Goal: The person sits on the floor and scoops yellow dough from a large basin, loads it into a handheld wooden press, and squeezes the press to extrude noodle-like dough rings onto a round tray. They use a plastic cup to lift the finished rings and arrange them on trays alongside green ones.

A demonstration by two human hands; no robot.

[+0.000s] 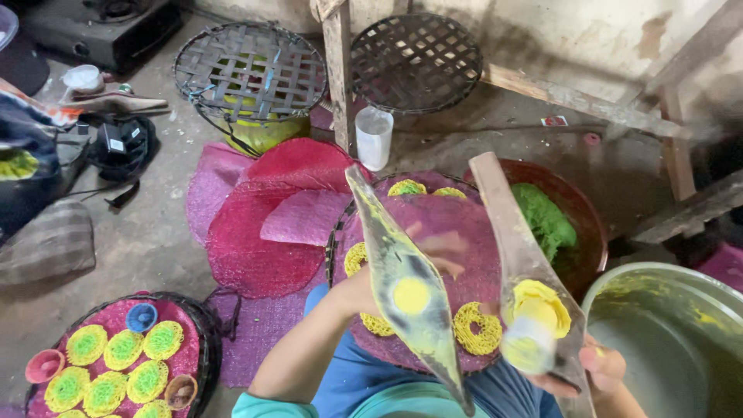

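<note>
Pot: a big metal pot (665,340) smeared with yellow batter sits at four o'clock, just beside the right hand.
Tray: a round woven tray (433,232) under a pink mesh sheet lies at centre, holding coiled yellow noodle rounds (478,328).
Bowl: a brown bowl (588,232) of green dough (546,217) stands at two o'clock, touching the tray.
Left paddle: a long, flat, batter-smeared paddle (406,290) tilts across the tray; it looks stiff, light and slippery.
Right paddle: a second wooden paddle (515,255) carries a soft, fragile yellow coil (538,303); best held by the bare lower end.
Left hand: the left hand (360,290) is largely hidden behind its paddle; its grip cannot be told.
Right hand: the right hand (596,371) is closed around its paddle's lower end.
</note>
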